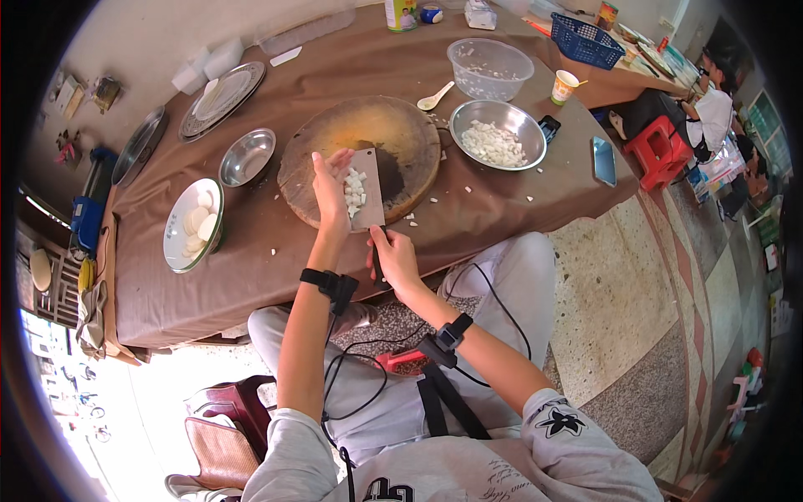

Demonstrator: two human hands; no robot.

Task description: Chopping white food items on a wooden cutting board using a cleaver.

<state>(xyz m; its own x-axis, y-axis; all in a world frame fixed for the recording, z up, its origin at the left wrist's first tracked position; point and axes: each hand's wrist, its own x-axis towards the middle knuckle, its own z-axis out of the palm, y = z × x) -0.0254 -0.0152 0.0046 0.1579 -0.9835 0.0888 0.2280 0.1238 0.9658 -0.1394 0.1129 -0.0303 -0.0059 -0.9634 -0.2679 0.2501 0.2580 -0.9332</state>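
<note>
My right hand (396, 263) is wrapped round the black handle of a cleaver (369, 180), whose broad blade lies flat over the near part of a round wooden chopping board (410, 138). A small heap of white diced pieces (355, 192) rests on the blade. Upright beside the heap is my left hand (331, 191), fingers stretched out and its palm side toward the pieces. To the right, a steel bowl (535, 134) holds many similar white pieces. A white bowl (180, 244) at the left contains pale round slices (199, 222).
An empty steel bowl (248, 157) stands left of the board. Beyond the board are a white spoon (435, 96) and a clear plastic bowl (493, 58). A paper cup (565, 85) and a phone (603, 161) lie farther right. Another person (711, 113) sits near a red stool (658, 153).
</note>
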